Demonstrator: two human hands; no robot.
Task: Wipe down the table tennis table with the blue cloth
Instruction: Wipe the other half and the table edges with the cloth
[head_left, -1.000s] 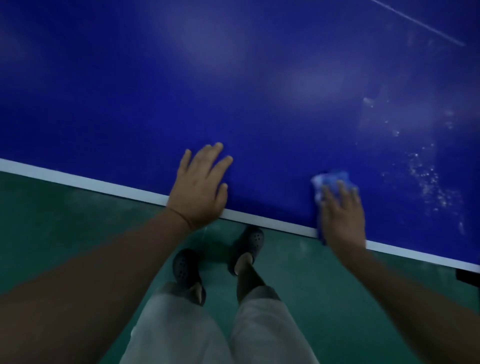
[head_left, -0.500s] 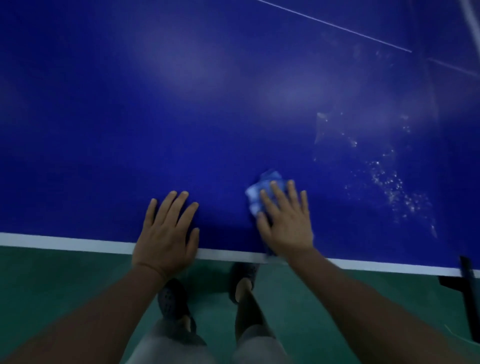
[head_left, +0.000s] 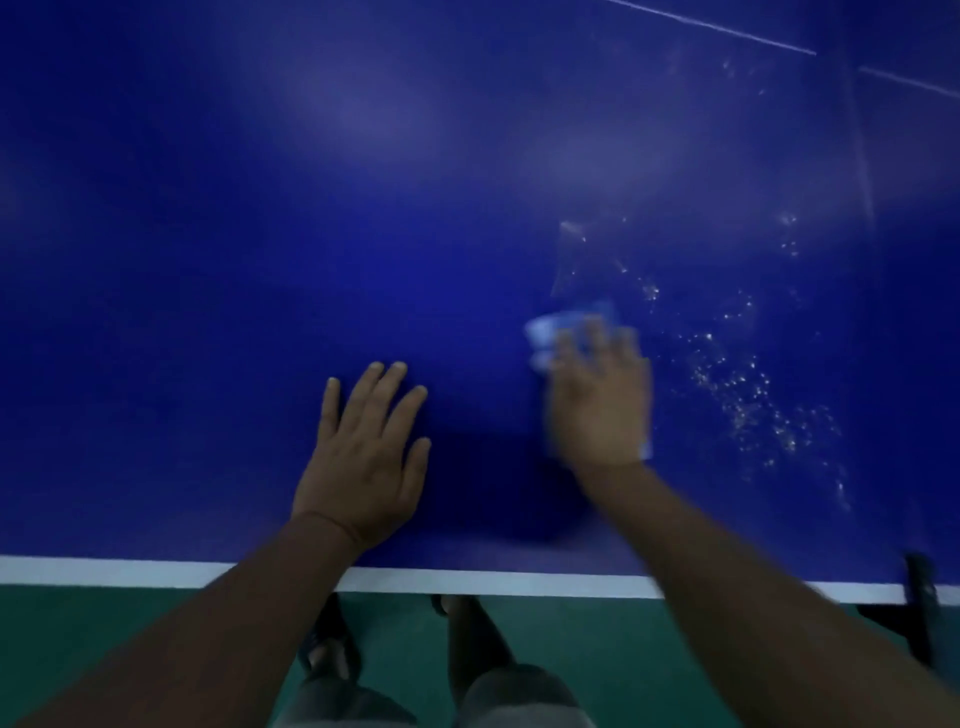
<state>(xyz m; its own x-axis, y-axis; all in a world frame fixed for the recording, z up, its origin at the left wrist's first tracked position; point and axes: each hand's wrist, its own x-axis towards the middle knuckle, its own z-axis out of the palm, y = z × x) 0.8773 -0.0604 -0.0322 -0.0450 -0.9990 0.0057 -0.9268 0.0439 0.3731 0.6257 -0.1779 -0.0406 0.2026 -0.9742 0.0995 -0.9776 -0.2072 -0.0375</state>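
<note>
On one table: two hands, one cloth.

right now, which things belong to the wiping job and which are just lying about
Job: blue cloth, under the right hand; table tennis table; white specks right of the cloth; left hand, flat on the table.
Just there: green floor; dark shoes; black fitting at the table's right edge.

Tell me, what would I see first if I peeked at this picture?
The big blue table fills nearly everything. At the right, a blurred right hand presses a blue cloth on it, just beside a scatter of white specks. The left hand lies flat near the white front edge.
</note>
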